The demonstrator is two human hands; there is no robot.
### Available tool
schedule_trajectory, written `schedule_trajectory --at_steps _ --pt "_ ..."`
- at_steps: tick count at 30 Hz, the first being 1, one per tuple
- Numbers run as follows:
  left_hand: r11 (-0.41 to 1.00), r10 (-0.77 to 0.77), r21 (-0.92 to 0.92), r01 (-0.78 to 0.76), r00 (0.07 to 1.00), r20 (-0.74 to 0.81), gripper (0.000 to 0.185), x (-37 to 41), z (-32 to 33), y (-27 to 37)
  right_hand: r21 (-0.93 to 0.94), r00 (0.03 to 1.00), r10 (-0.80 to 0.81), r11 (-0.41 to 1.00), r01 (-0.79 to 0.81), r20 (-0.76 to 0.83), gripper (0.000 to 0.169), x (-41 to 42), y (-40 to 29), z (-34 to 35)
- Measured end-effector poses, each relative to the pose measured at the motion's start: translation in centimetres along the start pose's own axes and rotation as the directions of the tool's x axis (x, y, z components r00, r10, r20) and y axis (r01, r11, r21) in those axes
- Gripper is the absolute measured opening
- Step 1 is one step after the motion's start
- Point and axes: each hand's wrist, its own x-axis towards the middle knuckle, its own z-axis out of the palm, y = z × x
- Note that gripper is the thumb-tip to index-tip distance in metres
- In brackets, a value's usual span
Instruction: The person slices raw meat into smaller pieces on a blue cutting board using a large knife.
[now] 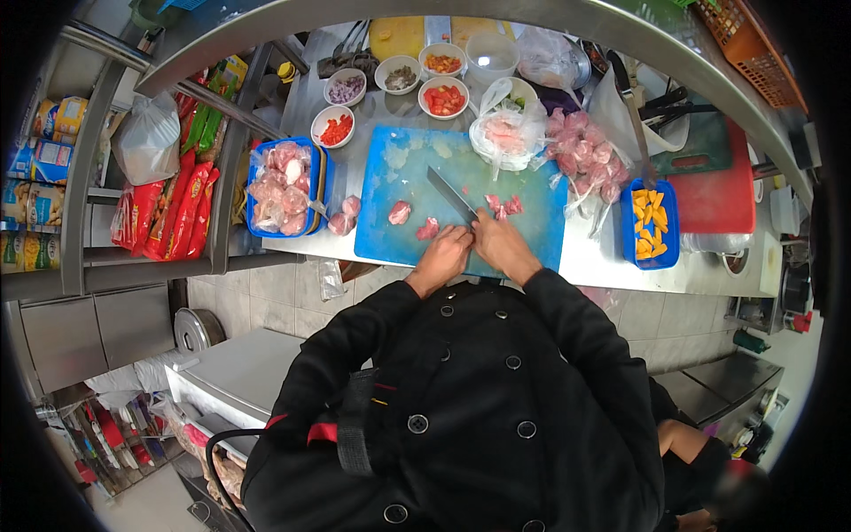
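My right hand (503, 243) grips the handle of a knife (452, 193), whose broad blade points up and left over a worn blue cutting board (392, 179). Right beside it is my left hand (447, 254), fingers curled in near the knife's handle end; whether it holds anything is hidden. Just above the left hand lies a small piece of raw meat (427, 229), with a larger piece (399, 213) farther left. Small cut bits of meat (505, 206) are on the board right of the knife.
Small bowls of chopped vegetables (444, 100) line the far side. A blue container of bagged meat (282, 189) stands left. Plastic bags of meat (588, 156) and a blue tub of yellow-orange pieces (649, 223) are right. A steel shelf edge (372, 30) arches overhead. Another person (691, 459) is behind, lower right.
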Motion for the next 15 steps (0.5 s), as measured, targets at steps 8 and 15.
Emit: schedule_trajectory --at_steps 8,15 --pt "0.996 -0.017 -0.085 0.018 1.000 0.011 0.014 0.1 -1.2 0.8 0.003 0.963 0.239 0.971 -0.240 -0.127 0.027 -4.7 3.3 -1.6" --pt "0.983 -0.020 -0.184 0.025 0.999 0.027 0.019 3.1 -2.8 0.6 0.187 0.921 0.324 0.940 -0.287 -0.215 0.032 -6.7 0.1 -3.0"
